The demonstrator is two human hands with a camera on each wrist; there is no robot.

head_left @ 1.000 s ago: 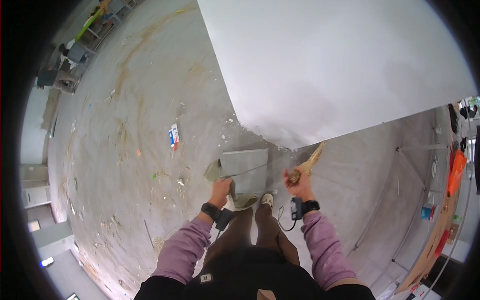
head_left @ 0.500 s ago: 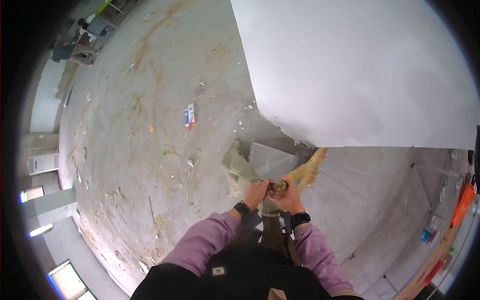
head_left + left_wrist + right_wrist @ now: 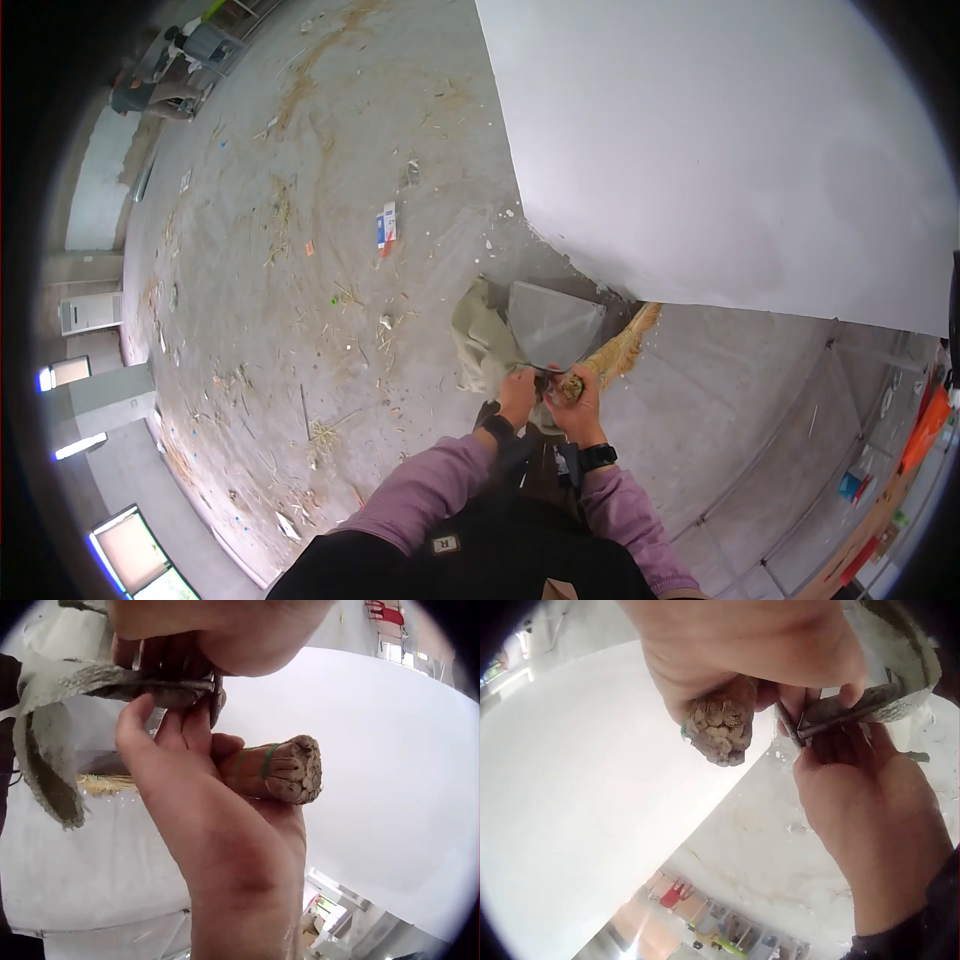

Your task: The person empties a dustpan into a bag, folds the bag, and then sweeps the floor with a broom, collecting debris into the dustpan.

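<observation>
My right hand (image 3: 583,418) grips the bound stalk handle of a straw broom (image 3: 622,348), whose bristles slant away under the white panel's edge. In the left wrist view the cut end of the broom handle (image 3: 292,771) sticks out of the fist, with a green tie round it. Close beside it, my left hand (image 3: 515,398) holds the stiff dark edge of a grey-green woven sack (image 3: 480,340), which hangs to the left. Fingers of the right hand (image 3: 225,825) also touch that edge. A flat grey square panel (image 3: 555,322) lies behind the hands.
A large white panel (image 3: 720,150) fills the upper right. Straw bits and scraps litter the concrete floor (image 3: 230,330), with a blue and white packet (image 3: 387,228) among them. Far off at upper left is a person (image 3: 150,98). Orange things (image 3: 925,430) lie along the right side.
My hands have come together from well apart, the left moving right with the sack's edge. The sack has spread open beside the grey panel. The broom stays in my right hand.
</observation>
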